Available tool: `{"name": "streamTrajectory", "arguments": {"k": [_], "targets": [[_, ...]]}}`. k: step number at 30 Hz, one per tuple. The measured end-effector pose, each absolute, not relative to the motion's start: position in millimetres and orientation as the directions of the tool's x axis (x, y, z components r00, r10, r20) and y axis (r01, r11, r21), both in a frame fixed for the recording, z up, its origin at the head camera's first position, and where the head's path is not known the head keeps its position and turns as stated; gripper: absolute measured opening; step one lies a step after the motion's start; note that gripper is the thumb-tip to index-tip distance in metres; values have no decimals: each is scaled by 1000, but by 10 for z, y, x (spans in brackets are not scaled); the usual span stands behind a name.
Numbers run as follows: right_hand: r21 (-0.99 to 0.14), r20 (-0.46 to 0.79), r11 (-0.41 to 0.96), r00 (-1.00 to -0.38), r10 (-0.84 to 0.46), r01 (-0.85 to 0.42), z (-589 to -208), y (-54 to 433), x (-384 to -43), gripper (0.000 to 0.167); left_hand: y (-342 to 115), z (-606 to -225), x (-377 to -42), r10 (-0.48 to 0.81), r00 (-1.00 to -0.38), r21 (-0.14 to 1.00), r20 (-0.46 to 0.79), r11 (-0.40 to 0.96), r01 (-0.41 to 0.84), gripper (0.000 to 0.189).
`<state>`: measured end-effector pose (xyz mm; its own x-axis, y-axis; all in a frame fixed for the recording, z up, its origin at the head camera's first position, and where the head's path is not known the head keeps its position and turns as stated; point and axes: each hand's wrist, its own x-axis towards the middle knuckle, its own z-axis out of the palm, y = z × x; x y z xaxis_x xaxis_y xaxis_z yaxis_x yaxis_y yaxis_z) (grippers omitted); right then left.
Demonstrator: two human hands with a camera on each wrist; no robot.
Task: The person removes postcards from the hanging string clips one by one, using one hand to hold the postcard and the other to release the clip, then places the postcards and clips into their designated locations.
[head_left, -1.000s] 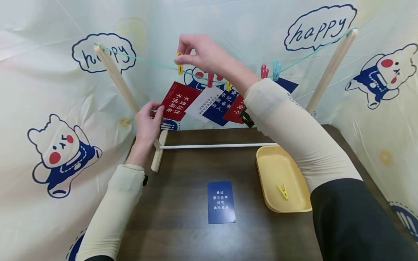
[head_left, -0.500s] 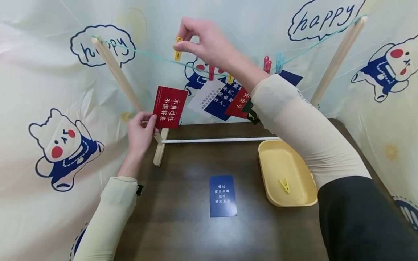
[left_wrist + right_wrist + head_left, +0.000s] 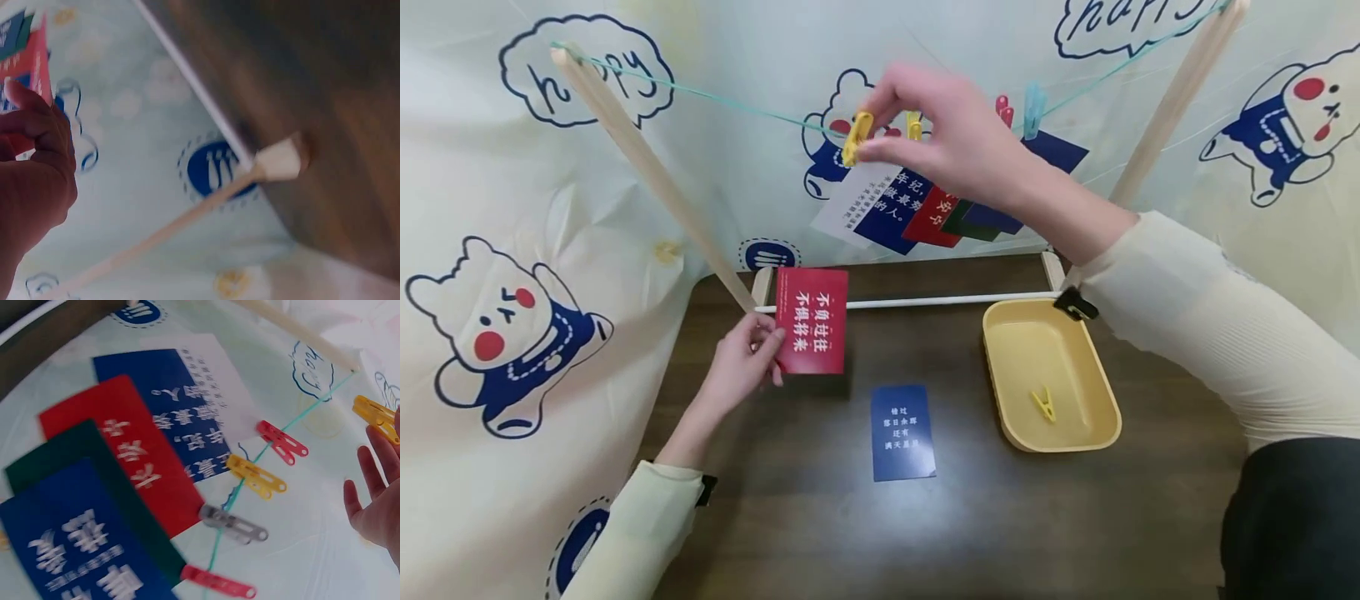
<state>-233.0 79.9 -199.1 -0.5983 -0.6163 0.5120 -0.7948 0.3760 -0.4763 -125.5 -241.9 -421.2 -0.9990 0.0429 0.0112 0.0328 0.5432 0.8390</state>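
Between thumb and fingers, my left hand (image 3: 741,358) holds a red card (image 3: 831,292) by its left edge, above the table. In the left wrist view only a sliver of that card (image 3: 41,62) shows beyond the hand. My right hand (image 3: 958,137) pinches a yellow clothespin (image 3: 857,139) by the string (image 3: 722,100); in the right wrist view the clothespin (image 3: 373,412) stands apart from the string. Several cards hang from clothespins, among them a white card (image 3: 842,208) and a blue card (image 3: 887,218); my right hand hides part of the row in the head view.
A blue card (image 3: 901,467) lies on the dark table (image 3: 970,533). To its right stands a yellow tray (image 3: 992,367) with a yellow clothespin (image 3: 1043,404) inside. Wooden posts (image 3: 647,167) carry the string, and a white rod (image 3: 917,302) runs low between them.
My left hand has lowered the red card away from the string, toward the table. My right hand has moved right along the string with the yellow clothespin. The head view has tilted down.
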Motion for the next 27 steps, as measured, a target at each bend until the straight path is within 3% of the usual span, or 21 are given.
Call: {"name": "streamTrajectory", "arguments": {"k": [10, 21, 27], "targets": [[-520, 397, 467, -686, -610, -715, -2501, 1391, -2075, 32, -1998, -4741, -1092, 248, -953, 923, -175, 379, -71, 16], [-637, 127, 581, -812, -570, -507, -3247, 1930, -1946, 39, -1692, -5068, -963, 358, -879, 907, -315, 385, -169, 16], [-657, 51, 637, -866, -497, -404, -3613, 2216, -1971, 30, -1574, -5229, -874, 373, -855, 898, -359, 388, -207, 15]]}}
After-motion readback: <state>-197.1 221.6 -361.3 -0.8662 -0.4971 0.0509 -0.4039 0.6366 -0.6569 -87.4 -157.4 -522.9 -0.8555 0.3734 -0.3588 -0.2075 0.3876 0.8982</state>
